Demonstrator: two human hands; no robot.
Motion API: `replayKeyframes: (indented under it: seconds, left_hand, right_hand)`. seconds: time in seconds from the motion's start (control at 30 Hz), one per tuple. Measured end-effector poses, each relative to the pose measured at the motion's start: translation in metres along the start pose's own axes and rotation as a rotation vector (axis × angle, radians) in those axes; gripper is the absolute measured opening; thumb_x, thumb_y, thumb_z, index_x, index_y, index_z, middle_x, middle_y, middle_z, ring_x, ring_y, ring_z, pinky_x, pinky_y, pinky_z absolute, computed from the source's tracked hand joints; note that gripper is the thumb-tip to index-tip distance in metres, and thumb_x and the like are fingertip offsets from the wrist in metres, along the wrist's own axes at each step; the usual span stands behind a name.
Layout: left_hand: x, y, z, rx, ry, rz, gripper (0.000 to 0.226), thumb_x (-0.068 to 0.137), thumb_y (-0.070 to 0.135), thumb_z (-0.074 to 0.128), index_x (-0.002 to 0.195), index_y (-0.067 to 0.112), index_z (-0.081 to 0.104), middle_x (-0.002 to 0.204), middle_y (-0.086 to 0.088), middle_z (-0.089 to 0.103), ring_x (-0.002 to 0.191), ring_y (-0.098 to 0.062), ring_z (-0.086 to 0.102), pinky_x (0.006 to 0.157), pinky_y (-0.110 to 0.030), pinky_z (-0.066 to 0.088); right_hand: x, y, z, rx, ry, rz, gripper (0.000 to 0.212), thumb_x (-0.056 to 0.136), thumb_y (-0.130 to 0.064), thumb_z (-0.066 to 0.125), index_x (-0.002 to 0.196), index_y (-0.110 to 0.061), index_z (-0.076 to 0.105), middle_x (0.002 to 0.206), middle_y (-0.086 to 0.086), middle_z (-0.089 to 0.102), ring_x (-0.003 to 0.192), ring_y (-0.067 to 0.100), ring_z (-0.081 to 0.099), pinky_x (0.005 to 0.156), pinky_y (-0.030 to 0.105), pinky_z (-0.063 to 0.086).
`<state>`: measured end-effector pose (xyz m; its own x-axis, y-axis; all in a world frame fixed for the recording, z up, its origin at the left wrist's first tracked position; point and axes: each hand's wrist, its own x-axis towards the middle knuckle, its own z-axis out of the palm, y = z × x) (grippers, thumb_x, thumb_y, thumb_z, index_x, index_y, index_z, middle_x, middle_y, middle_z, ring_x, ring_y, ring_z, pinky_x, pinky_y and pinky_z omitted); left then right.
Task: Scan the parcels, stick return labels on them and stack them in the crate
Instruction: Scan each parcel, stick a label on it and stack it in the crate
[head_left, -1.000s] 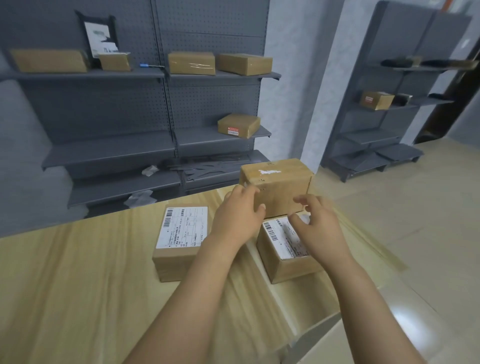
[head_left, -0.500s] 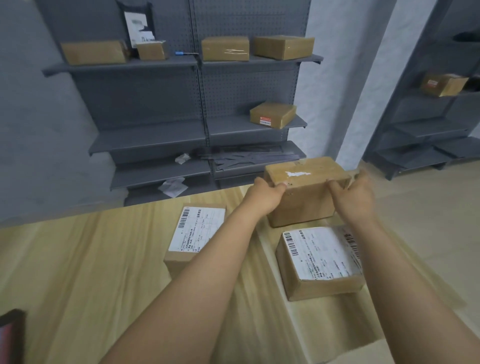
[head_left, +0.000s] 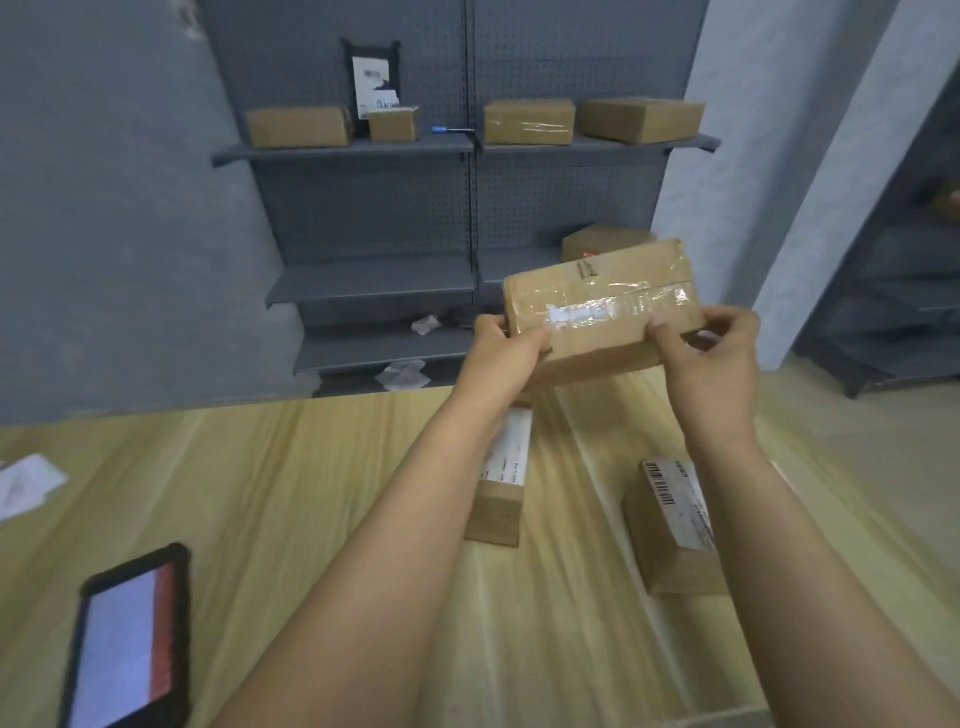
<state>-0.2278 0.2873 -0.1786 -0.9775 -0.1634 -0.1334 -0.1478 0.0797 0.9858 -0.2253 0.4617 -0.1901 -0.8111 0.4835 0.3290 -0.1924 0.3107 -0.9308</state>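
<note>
Lifting clear of the counter (head_left: 260, 519), the taped box (head_left: 597, 306) is now being held up in the air in front of the shelves (head_left: 363, 291), tilted so its taped face is turning toward the person. The left hand (head_left: 506, 351) is gripping its left end, fingers curled round the near corner, and the right hand (head_left: 711, 358) is gripping its right end, thumb lying on the taped face and fingers wrapping behind. Half a second earlier both hands were closing on this box while it was sitting on the counter behind the other two; a second ago they were only reaching for it. That lift is probably meaning the person is looking the box over for a barcode to scan, since only tape and a white scrap are showing on the face in view.

Two labelled boxes are lying on the counter below, one (head_left: 501, 488) partly hidden under the left forearm and one (head_left: 670, 525) beside the right forearm. Compared with before, the view is also swinging left and down, so a handheld scanner (head_left: 130, 639) with a lit screen and a sheet of paper (head_left: 26, 483) are now appearing at the counter's left. No crate is showing.
</note>
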Motion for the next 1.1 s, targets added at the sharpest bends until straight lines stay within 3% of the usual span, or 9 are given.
replayKeyframes:
  seconds: [0.13, 0.2, 0.3, 0.47, 0.6, 0.73, 0.93, 1.03, 1.1]
  left_hand:
    - [-0.030, -0.003, -0.067, -0.019, 0.109, 0.041, 0.036, 0.079, 0.017, 0.061, 0.109, 0.026, 0.042, 0.096, 0.008, 0.060, 0.090, -0.010, 0.060, 0.073, -0.031, 0.051]
    - [-0.045, -0.011, -0.103, -0.030, 0.157, 0.053, 0.038, 0.080, 0.016, 0.062, 0.111, 0.026, 0.043, 0.098, 0.009, 0.059, 0.091, -0.008, 0.059, 0.066, -0.027, 0.045]
    - [-0.070, -0.027, -0.158, -0.075, 0.246, 0.066, 0.032, 0.078, 0.016, 0.064, 0.102, 0.028, 0.048, 0.096, 0.010, 0.061, 0.088, -0.009, 0.062, 0.068, -0.027, 0.046]
    - [-0.120, -0.060, -0.243, -0.087, 0.343, 0.088, 0.032, 0.072, 0.016, 0.064, 0.096, 0.030, 0.048, 0.096, 0.010, 0.064, 0.083, -0.006, 0.067, 0.079, -0.029, 0.054]
    - [-0.166, -0.084, -0.305, -0.046, 0.405, 0.103, 0.033, 0.072, 0.022, 0.065, 0.097, 0.035, 0.048, 0.095, 0.015, 0.065, 0.065, 0.009, 0.065, 0.054, -0.011, 0.047]
    - [-0.201, -0.106, -0.361, -0.035, 0.495, 0.046, 0.032, 0.067, 0.040, 0.063, 0.096, 0.035, 0.052, 0.085, 0.020, 0.066, 0.070, 0.009, 0.063, 0.063, -0.023, 0.044]
    - [-0.232, -0.131, -0.425, 0.007, 0.667, 0.027, 0.037, 0.085, 0.063, 0.053, 0.092, 0.026, 0.053, 0.090, 0.009, 0.065, 0.081, -0.008, 0.062, 0.068, -0.031, 0.046]
    - [-0.240, -0.142, -0.447, -0.014, 0.706, -0.004, 0.028, 0.086, 0.053, 0.059, 0.095, 0.027, 0.052, 0.096, 0.008, 0.063, 0.083, -0.008, 0.060, 0.066, -0.028, 0.043]
    - [-0.245, -0.148, -0.456, -0.013, 0.716, -0.012, 0.024, 0.086, 0.042, 0.063, 0.102, 0.030, 0.050, 0.100, 0.013, 0.061, 0.085, -0.001, 0.059, 0.065, -0.023, 0.042]
  right_hand:
    - [-0.057, -0.021, 0.037, 0.086, -0.065, -0.044, 0.044, 0.081, -0.030, 0.072, 0.113, -0.015, 0.047, 0.092, -0.021, 0.053, 0.079, -0.015, 0.054, 0.068, 0.009, 0.042]
    - [-0.087, -0.031, 0.055, 0.104, -0.126, -0.040, 0.051, 0.081, -0.030, 0.073, 0.123, -0.019, 0.046, 0.102, -0.018, 0.056, 0.087, -0.008, 0.056, 0.073, 0.008, 0.044]
    - [-0.132, -0.044, 0.079, 0.110, -0.239, -0.051, 0.052, 0.082, -0.030, 0.072, 0.128, -0.020, 0.051, 0.120, -0.004, 0.058, 0.104, 0.010, 0.057, 0.090, 0.027, 0.049]
    - [-0.208, -0.069, 0.116, 0.124, -0.397, -0.081, 0.044, 0.081, -0.027, 0.073, 0.120, -0.027, 0.052, 0.121, -0.006, 0.057, 0.107, 0.011, 0.056, 0.091, 0.030, 0.047]
    - [-0.265, -0.084, 0.144, 0.112, -0.502, -0.113, 0.044, 0.080, -0.027, 0.074, 0.116, -0.030, 0.050, 0.119, -0.008, 0.057, 0.105, 0.009, 0.056, 0.088, 0.027, 0.047]
    - [-0.320, -0.094, 0.170, 0.122, -0.602, -0.104, 0.043, 0.079, -0.022, 0.075, 0.115, -0.024, 0.051, 0.115, -0.007, 0.058, 0.101, 0.006, 0.057, 0.086, 0.025, 0.047]
    - [-0.386, -0.097, 0.196, 0.071, -0.760, -0.062, 0.038, 0.079, -0.018, 0.075, 0.105, -0.023, 0.049, 0.101, -0.014, 0.059, 0.084, -0.005, 0.060, 0.068, 0.010, 0.044]
    - [-0.407, -0.099, 0.202, 0.016, -0.831, -0.087, 0.036, 0.080, -0.018, 0.074, 0.109, -0.021, 0.051, 0.101, -0.012, 0.060, 0.094, 0.006, 0.057, 0.076, 0.018, 0.041]
    - [-0.418, -0.100, 0.205, -0.013, -0.887, -0.113, 0.032, 0.081, -0.019, 0.072, 0.104, -0.029, 0.051, 0.100, -0.018, 0.059, 0.092, -0.007, 0.055, 0.071, 0.007, 0.038]
